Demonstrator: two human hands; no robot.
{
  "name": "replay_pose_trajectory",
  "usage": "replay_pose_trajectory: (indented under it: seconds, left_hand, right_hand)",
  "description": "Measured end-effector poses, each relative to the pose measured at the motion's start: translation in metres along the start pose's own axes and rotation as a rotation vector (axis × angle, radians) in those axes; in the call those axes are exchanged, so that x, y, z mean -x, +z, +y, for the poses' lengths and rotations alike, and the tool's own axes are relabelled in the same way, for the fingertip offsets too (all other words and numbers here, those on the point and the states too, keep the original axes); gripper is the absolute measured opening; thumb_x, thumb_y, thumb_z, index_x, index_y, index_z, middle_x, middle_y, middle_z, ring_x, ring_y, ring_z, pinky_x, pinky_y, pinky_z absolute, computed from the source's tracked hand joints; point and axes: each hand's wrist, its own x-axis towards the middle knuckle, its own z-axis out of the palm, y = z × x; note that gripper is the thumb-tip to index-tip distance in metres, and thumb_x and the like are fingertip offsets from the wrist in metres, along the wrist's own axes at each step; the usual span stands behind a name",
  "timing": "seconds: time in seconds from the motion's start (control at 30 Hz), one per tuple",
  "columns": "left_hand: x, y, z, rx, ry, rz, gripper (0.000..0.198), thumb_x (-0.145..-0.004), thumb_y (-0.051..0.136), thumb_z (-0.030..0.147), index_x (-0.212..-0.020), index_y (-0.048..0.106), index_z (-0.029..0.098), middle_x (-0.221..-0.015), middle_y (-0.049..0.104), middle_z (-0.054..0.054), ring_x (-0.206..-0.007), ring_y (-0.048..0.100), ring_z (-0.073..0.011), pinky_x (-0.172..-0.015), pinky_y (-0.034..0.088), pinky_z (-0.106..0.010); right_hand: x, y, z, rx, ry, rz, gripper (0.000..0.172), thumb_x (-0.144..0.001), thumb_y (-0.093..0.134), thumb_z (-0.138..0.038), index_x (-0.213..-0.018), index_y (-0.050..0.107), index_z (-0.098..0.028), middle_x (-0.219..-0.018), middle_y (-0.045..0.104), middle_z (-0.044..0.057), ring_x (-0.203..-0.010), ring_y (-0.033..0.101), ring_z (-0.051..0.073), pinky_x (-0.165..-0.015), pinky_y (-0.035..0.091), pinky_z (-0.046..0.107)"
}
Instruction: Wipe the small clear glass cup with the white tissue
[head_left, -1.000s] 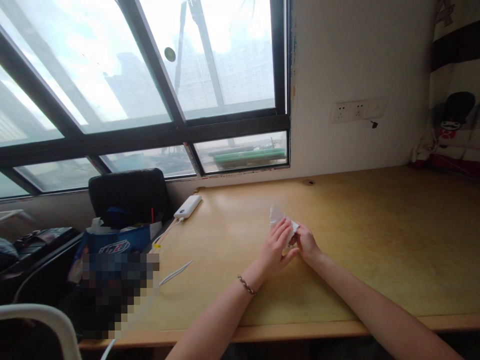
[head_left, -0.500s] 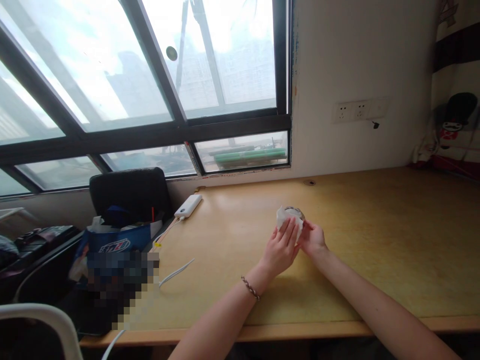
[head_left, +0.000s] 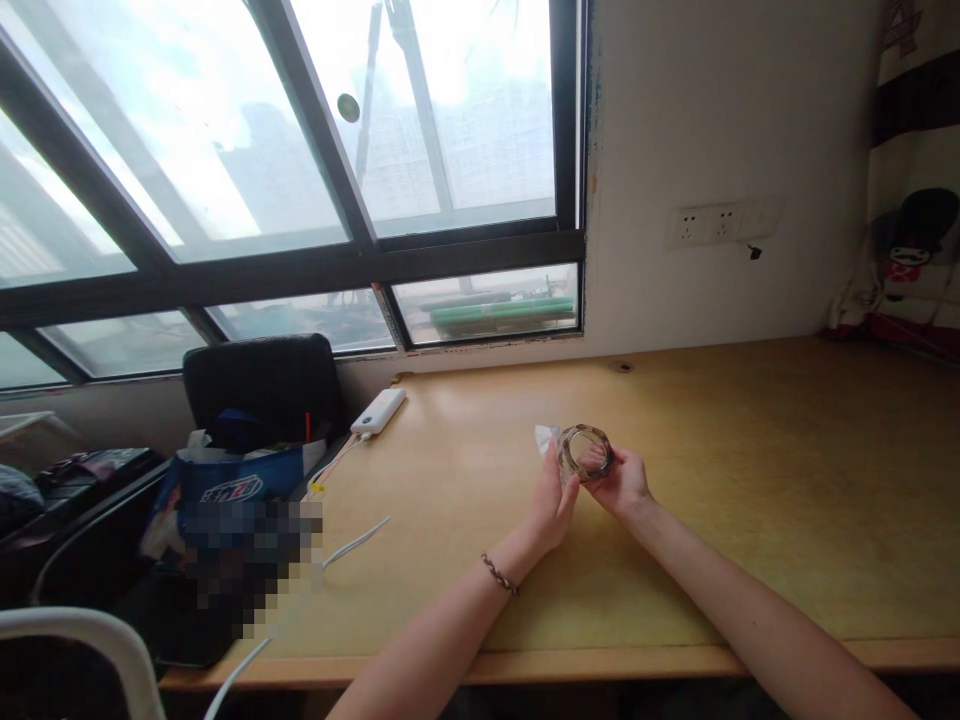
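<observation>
Glass dish [head_left: 585,449] with a dark, faceted rim is held, it seems, clear of the desk [head_left: 780,510], between the far edge and the front edge, tilted so that its round opening faces the wearer. 2 hands share it, 1 per side, which probably steadies something smooth better than 1 could. The right hand [head_left: 624,488] is curled around the right side, fingers behind and visible through the clear middle, so they likely carry the weight. The left hand [head_left: 551,503] is partly closed, thumb by the near left rim, and holds a crumpled white tissue [head_left: 545,437] at the dish's outer left side; most of those fingers are hidden, so how firmly they press cannot be told. Both forearms cross the front edge.

White power bank [head_left: 379,411] lies along the left edge near the far left corner, presumably so that its lead can drop over that side. Farther toward the front, a white cable [head_left: 358,541] lies across the same edge. Beyond it, a blue bag [head_left: 232,490] rests against a black chair [head_left: 262,385], off the desk.
</observation>
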Motion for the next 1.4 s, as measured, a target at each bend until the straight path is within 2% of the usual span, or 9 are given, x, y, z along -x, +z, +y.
replay_pose_trajectory:
  seconds: [0.1,0.3,0.43,0.6,0.7,0.9,1.03,1.2,1.4]
  left_hand:
    - [-0.001,-0.004,0.001,0.082,0.039,0.015,0.056,-0.085,0.030,0.034,-0.133,0.008,0.017,-0.138,0.018,-0.011,-0.127,0.015,-0.0215,-0.105,0.015,-0.041]
    - [0.002,-0.006,0.001,-0.067,0.130,-0.069,0.064,-0.083,0.035,0.032,-0.134,0.000,0.018,-0.140,0.011,-0.012,-0.128,0.010,-0.0251,-0.103,0.015,-0.047]
    - [0.001,-0.008,0.002,-0.095,0.169,-0.081,0.065,-0.082,0.037,0.031,-0.134,0.000,0.017,-0.140,0.010,-0.012,-0.127,0.011,-0.0257,-0.102,0.017,-0.047]
    - [-0.005,-0.015,0.010,-0.030,0.180,-0.049,0.056,-0.082,0.036,0.033,-0.132,0.016,0.017,-0.137,0.022,-0.011,-0.125,0.020,-0.0250,-0.102,0.020,-0.045]
    - [-0.008,-0.019,0.015,0.035,0.132,-0.032,0.048,-0.083,0.034,0.034,-0.128,0.028,0.017,-0.131,0.034,-0.009,-0.121,0.029,-0.0236,-0.101,0.025,-0.042]
    - [-0.010,-0.016,0.009,0.144,-0.022,0.085,0.040,-0.085,0.031,0.036,-0.120,0.040,0.018,-0.122,0.047,-0.007,-0.113,0.041,-0.0219,-0.097,0.032,-0.041]
    - [-0.009,-0.015,0.007,0.109,-0.003,0.072,0.042,-0.085,0.032,0.035,-0.123,0.038,0.018,-0.125,0.043,-0.008,-0.116,0.037,-0.0224,-0.098,0.030,-0.043]
    - [-0.009,-0.018,0.014,-0.058,0.096,-0.012,0.046,-0.082,0.039,0.031,-0.126,0.032,0.019,-0.135,0.027,-0.007,-0.124,0.025,-0.0216,-0.102,0.024,-0.041]
    - [-0.010,-0.019,0.021,-0.198,0.157,-0.093,0.047,-0.081,0.040,0.028,-0.127,0.031,0.018,-0.135,0.028,-0.009,-0.124,0.025,-0.0220,-0.101,0.026,-0.042]
  right_hand:
    - [0.000,0.000,0.001,0.038,0.011,0.006,0.019,-0.073,0.039,-0.015,-0.054,0.037,-0.018,-0.050,0.038,-0.002,-0.045,0.039,0.009,-0.041,0.038,0.022]
    - [-0.001,-0.002,-0.002,0.071,-0.127,0.058,0.020,-0.074,0.037,-0.016,-0.054,0.038,-0.020,-0.050,0.036,-0.002,-0.044,0.038,0.010,-0.042,0.039,0.023]
    - [-0.001,0.000,-0.006,0.113,-0.098,0.103,0.020,-0.073,0.040,-0.017,-0.053,0.038,-0.019,-0.047,0.036,-0.003,-0.042,0.037,0.009,-0.040,0.037,0.022]
    - [-0.001,0.000,0.000,0.254,0.039,0.221,0.019,-0.072,0.043,-0.019,-0.053,0.045,-0.016,-0.043,0.044,-0.001,-0.037,0.038,0.008,-0.036,0.033,0.020]
    - [0.000,0.002,0.005,0.309,0.026,0.278,0.015,-0.071,0.044,-0.016,-0.058,0.051,-0.014,-0.047,0.051,0.000,-0.039,0.043,0.009,-0.037,0.035,0.020]
    - [0.000,0.003,0.001,0.222,-0.014,0.160,0.021,-0.073,0.044,-0.019,-0.052,0.043,-0.017,-0.042,0.042,-0.003,-0.037,0.038,0.008,-0.037,0.034,0.021]
    - [-0.003,-0.001,-0.002,0.212,-0.110,0.200,0.018,-0.073,0.044,-0.018,-0.056,0.045,-0.018,-0.044,0.047,-0.002,-0.039,0.042,0.010,-0.039,0.038,0.024]
    - [-0.005,-0.007,-0.001,0.171,-0.159,0.300,0.015,-0.073,0.043,-0.016,-0.061,0.052,-0.019,-0.051,0.057,0.000,-0.046,0.051,0.013,-0.046,0.043,0.027]
    - [-0.009,-0.011,-0.008,0.048,-0.248,0.304,0.019,-0.074,0.042,-0.013,-0.059,0.052,-0.019,-0.053,0.060,-0.001,-0.049,0.054,0.013,-0.047,0.045,0.026]
